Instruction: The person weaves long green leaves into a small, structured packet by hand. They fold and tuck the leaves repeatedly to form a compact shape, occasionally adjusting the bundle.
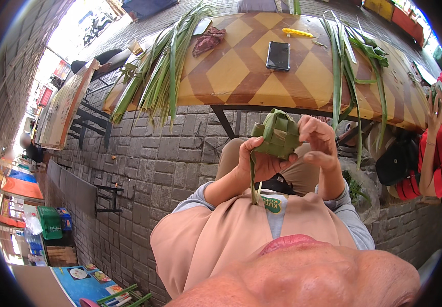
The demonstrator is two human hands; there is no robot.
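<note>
A green woven palm-leaf pouch (278,134), box-shaped with crossed strips, is held up in front of my chest, before the table's near edge. My left hand (251,162) grips it from the left and below, thumb on its near-left side. A narrow leaf tail (253,179) hangs from the pouch past that hand. At the pouch's right corner, my right hand (321,142) has its fingers curled against the weave, while its thumb sits lower and apart from them. Whether those fingertips pinch a single strip is hidden.
On the diamond-patterned table (231,77) lie a bundle of long leaves (167,66), a dark red cloth (209,41), a phone (278,55), a yellow cutter (298,33) and more leaf strips (337,66). A person in red (438,153) sits at the right. A bench (72,187) stands left.
</note>
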